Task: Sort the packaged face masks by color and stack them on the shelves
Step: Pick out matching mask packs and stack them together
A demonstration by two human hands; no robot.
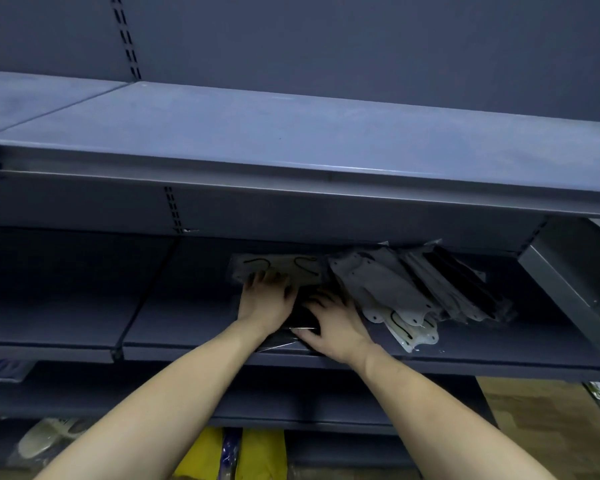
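Note:
Both my hands reach onto the middle shelf [194,341]. A black packaged mask [300,320] lies flat near the shelf's front edge. My left hand [265,299] rests on its left part with the fingers spread, the fingertips touching a white packaged mask [291,266] that lies behind it. My right hand [333,323] lies flat on the black pack's right part, thumb at its near edge. To the right, a loose heap of packaged masks [420,292], white, grey and black, leans over on the same shelf.
An upper shelf [291,147] juts out above my hands. A grey metal side panel [575,289] closes the shelf at the right. Lower shelves hold a packaged pale item [45,438] and yellow packs [260,455]. Wooden floor [541,417] shows at lower right.

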